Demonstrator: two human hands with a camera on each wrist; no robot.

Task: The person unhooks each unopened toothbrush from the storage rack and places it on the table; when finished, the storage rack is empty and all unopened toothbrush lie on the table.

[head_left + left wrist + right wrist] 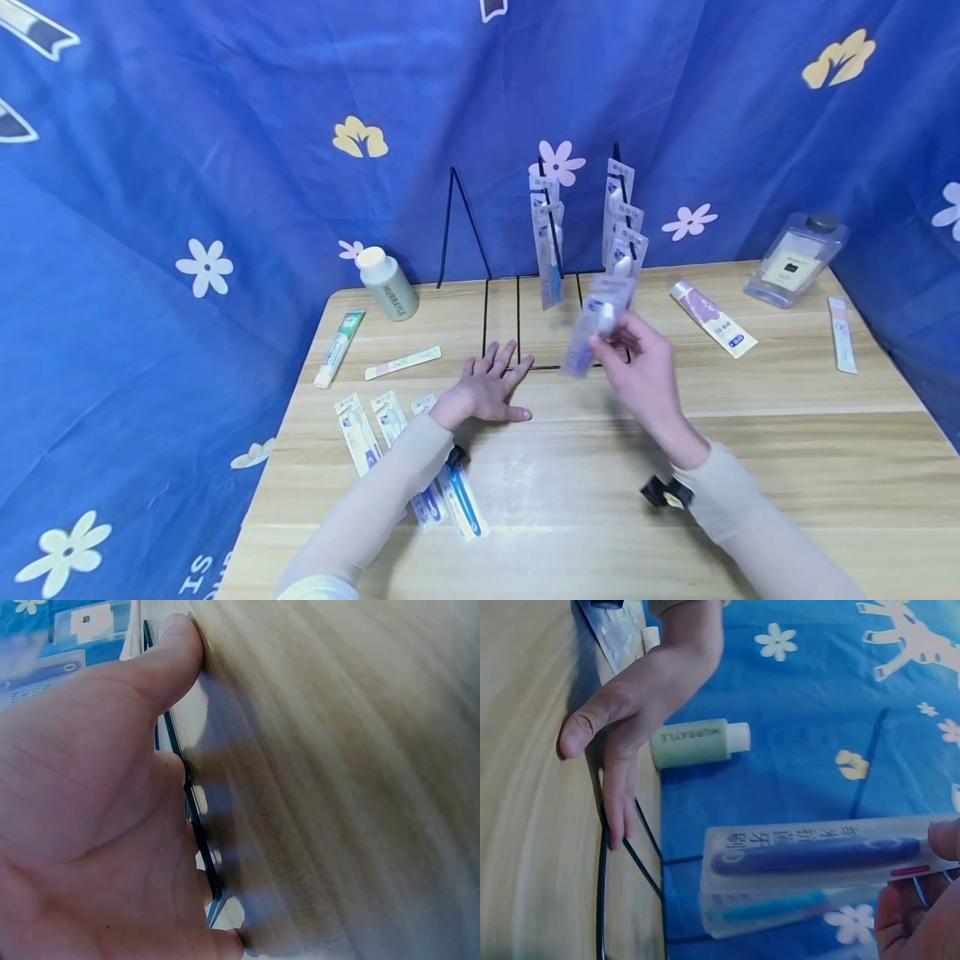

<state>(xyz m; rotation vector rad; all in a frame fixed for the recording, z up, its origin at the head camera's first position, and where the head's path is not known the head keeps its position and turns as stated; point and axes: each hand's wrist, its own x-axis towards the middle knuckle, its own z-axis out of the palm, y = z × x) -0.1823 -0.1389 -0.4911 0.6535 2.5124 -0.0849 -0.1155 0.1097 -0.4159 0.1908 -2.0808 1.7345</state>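
A black wire display rack (517,321) stands at the back middle of the wooden table (787,433). Several packaged toothbrushes (547,242) hang on its two hooks. My left hand (498,367) lies flat on the table, its straight fingers (180,641) pressing on the rack's base wire (196,825). My right hand (618,333) pinches toothbrush packs (596,329), blurred, just in front of the right hook. The right wrist view shows a pack with a purple brush (817,855) and a blue-brushed pack behind it, held at one end by my fingers (915,915).
Left of the rack are a pale green bottle (386,283), a green toothpaste tube (339,346) and a thin strip pack (402,362). More toothbrush packs (367,429) lie under my left forearm. A purple tube (712,318), clear bottle (795,260) and small pack (842,333) lie right.
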